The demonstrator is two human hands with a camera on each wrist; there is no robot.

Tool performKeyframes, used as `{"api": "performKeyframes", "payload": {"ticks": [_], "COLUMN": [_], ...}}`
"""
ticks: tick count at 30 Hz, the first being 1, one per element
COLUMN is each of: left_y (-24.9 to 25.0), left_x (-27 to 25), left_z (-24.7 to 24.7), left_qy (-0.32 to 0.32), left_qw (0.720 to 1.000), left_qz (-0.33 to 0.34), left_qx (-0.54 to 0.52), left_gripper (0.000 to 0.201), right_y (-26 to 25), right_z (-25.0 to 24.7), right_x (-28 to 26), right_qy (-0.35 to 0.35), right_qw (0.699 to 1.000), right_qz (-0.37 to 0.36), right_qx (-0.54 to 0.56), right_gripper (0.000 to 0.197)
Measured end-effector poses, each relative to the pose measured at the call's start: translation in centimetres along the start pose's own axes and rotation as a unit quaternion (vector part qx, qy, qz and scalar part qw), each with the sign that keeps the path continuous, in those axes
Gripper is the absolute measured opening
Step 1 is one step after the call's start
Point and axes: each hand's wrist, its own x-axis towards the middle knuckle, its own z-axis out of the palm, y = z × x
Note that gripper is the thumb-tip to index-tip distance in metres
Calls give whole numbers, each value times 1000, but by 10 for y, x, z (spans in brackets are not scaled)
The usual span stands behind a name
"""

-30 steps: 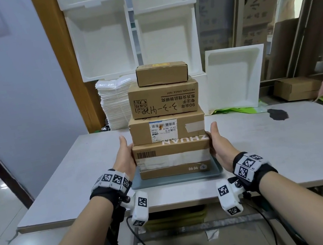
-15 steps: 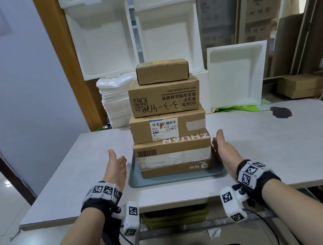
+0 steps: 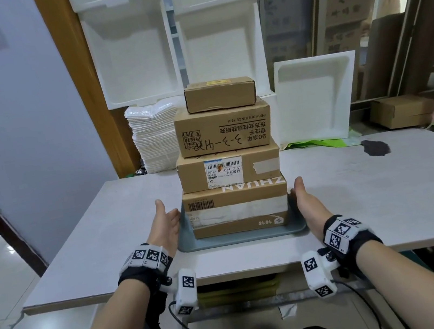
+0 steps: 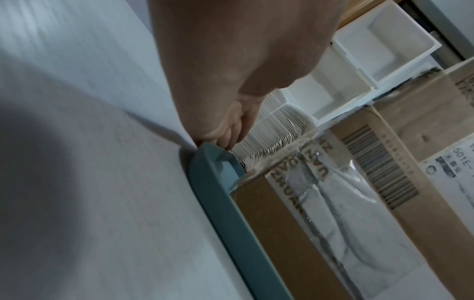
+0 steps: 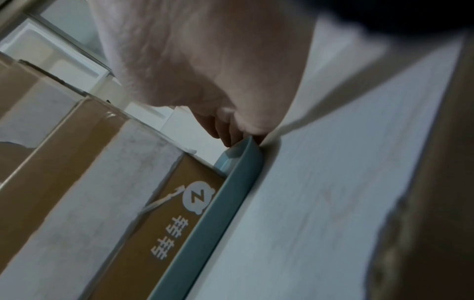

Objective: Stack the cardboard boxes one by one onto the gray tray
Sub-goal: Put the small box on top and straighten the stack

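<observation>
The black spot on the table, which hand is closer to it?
Right. The right hand rests at the tray's right edge, on the black spot's side; the left hand is at the tray's left edge, beyond the boxes.

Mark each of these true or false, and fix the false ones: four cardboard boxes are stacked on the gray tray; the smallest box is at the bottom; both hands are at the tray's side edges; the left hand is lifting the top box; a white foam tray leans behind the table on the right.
1. Four cardboard boxes are stacked on the gray tray. True.
2. The smallest box is at the bottom. False: it sits on top; the bottom box is the widest.
3. Both hands are at the tray's side edges. True: left hand and right hand, fingers at the rim.
4. The left hand is lifting the top box. False: it is low beside the tray.
5. A white foam tray leans behind the table on the right. True.
</observation>
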Motion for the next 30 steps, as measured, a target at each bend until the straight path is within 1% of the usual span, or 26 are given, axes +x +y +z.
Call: {"api": "performKeyframes", "payload": {"ticks": [6,10,17,26,30], "left_y": [-5,-8,-13,-15,-15], "left_x": [5,6,2,-1,-6], "left_z": [22,37,57,63,67], "left_qy": [-14,-17,-27,-22,-19], "left_qw": [1000,1000,999,999,999], "left_qz": [0,-2,-2,5,13], "left_qx": [15,25,30,39,48], "left_gripper": [89,88,86,84,81], "right_y": [1,2,3,6,11], "right_z": [-22,-34,-51,-53,-55], "right_x": [2,5,8,9,10], "right_qy": [15,17,46,53,53], "right_qw": [1000,1000,999,999,998], "right_qz": [-9,1,14,9,15], "right_qx": [-1,2,-10,-3,-3], "right_gripper": [80,81,85,85,102]}}
